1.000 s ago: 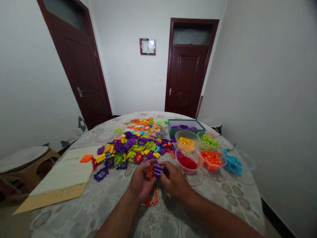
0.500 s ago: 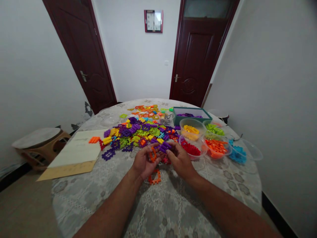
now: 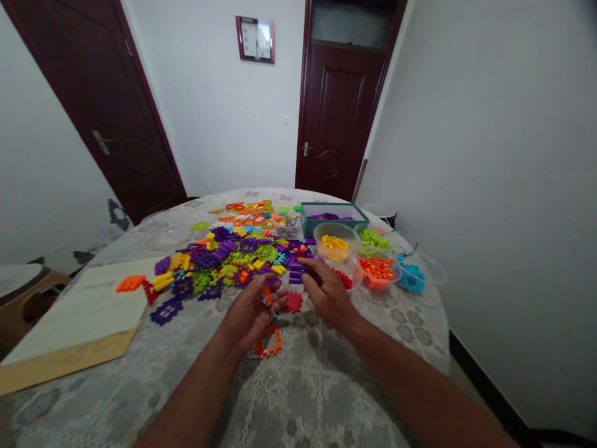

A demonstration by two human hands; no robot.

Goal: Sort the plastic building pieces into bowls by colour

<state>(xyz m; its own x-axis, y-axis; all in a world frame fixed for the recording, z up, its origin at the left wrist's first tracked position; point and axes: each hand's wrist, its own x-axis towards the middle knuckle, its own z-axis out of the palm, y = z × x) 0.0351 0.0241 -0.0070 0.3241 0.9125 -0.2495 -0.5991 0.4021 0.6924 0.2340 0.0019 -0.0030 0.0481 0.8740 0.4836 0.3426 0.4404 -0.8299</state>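
Note:
My left hand [image 3: 247, 314] holds an orange building piece [image 3: 267, 295] between thumb and fingers, its palm turned partly up. My right hand [image 3: 329, 292] is closed at the fingertips on a purple ridged building piece [image 3: 296, 272]. Between the hands, a red square building piece [image 3: 293, 302] lies on the patterned tablecloth [image 3: 298, 386]. Below my left fingers is an orange open-frame piece [image 3: 275, 350]. A heap of mixed building pieces [image 3: 224, 258], mostly purple, green and yellow, spreads just beyond my left hand.
Clear bowls on the right hold yellow [image 3: 334, 246], red [image 3: 344, 279], orange [image 3: 377, 272], green [image 3: 373, 239] and blue pieces [image 3: 410, 274]. Behind them stands a teal box [image 3: 336, 228] with purple pieces. A paper sheet [image 3: 88, 305] lies at left.
My hands have moved apart, and the purple piece is now clear of my left fingers, in my right. The orange piece stays in my left hand. The view has swung right.

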